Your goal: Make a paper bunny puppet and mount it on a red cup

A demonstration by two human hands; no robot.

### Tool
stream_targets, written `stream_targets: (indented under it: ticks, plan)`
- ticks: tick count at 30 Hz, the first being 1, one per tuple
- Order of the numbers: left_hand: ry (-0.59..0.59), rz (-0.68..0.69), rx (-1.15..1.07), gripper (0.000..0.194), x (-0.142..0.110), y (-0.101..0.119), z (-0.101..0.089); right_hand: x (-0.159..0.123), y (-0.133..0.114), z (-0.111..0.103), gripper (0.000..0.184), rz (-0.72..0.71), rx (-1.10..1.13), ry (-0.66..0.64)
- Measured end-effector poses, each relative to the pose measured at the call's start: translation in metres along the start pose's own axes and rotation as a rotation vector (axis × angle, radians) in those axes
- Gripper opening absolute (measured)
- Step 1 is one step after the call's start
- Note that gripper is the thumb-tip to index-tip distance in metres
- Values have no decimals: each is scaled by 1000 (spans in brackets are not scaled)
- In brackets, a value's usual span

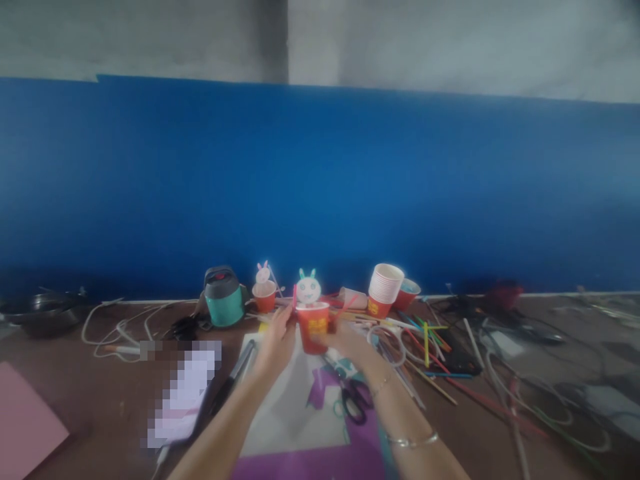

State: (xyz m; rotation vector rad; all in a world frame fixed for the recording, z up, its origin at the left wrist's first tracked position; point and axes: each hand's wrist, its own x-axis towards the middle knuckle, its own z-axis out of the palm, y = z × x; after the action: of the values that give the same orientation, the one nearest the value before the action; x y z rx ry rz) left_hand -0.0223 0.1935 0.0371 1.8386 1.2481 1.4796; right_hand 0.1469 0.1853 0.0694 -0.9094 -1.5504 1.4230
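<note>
A red paper cup (314, 337) with yellow markings stands upright between my two hands. Above its rim rises a white paper rabbit face (309, 288) with green ears, and pink straw-like strips stick out at both sides. My left hand (278, 337) is closed against the cup's left side, close to one pink strip. On the other side my right hand (347, 339) grips the cup, its fingertips partly hidden. Under my hands lies white paper (280, 413) with purple pieces (323, 387). Scissors (354, 403) with dark handles rest beside my right wrist.
Behind stands a smaller red cup (265, 300) with a pink-eared rabbit. A cup stack (386, 283) and a teal jar (224, 305) flank it. Coloured sticks (435, 347) and cables clutter the right. A phone (185, 397) and pink paper (25, 427) lie left. A blue partition (320, 187) closes the back.
</note>
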Motion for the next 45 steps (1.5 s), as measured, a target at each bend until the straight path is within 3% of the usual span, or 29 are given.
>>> stream_targets:
  ticks: [5,12,15,22,26,39,43,45]
  plan:
    - [103,-90,-151,30,-4,-2,9,0,3,0,47,31,51,31]
    - [-17,-260,-613,38,2,17,-8,-5,-5,-6,47,3,210,-57]
    - [-164,-307,-660,46,5,18,-21,-6,-1,-10,47,28,235,-102]
    - [-603,-332,-573,41,9,11,-54,-7,10,-15,36,107,160,-252]
    - [-777,-320,-462,38,9,9,-66,-10,4,-11,44,152,177,-362]
    - [-743,-219,-419,38,10,18,-60,-13,-3,-7,57,89,192,-311]
    - [-712,-183,-320,33,10,19,-63,-15,-5,-22,48,101,91,-366]
    - [-684,-147,-248,32,11,21,-63,-19,-10,-35,46,136,-14,-292]
